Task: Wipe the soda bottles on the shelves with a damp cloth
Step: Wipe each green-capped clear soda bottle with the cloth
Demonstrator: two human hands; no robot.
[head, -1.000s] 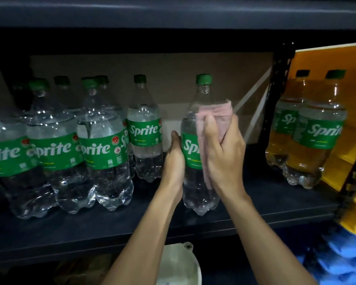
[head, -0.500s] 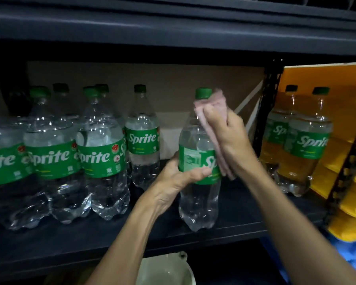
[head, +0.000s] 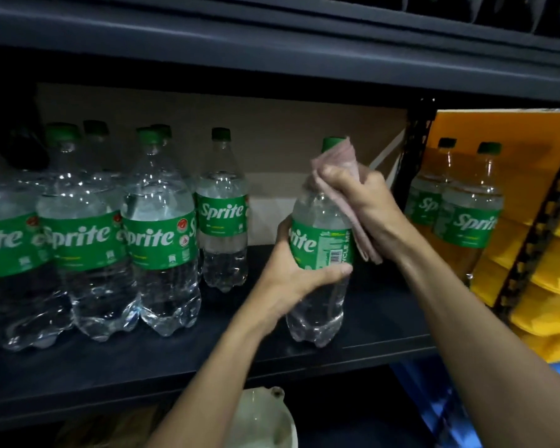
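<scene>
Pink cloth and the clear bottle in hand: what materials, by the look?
Pink cloth, bunched under the right hand: soft fabric, matte; it folds and hangs limp. Weave too blurred to tell.
Clear Sprite bottle gripped by the left hand: thin transparent plastic, glossy; see-through with highlights and a moulded lobed base.
Its green cap: opaque plastic, probably.

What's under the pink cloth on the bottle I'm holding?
The bottle's neck and right shoulder, where the right hand grips the pink cloth against it. The green cap pokes out beside the cloth. The neck itself is covered, so its surface cannot be seen.
</scene>
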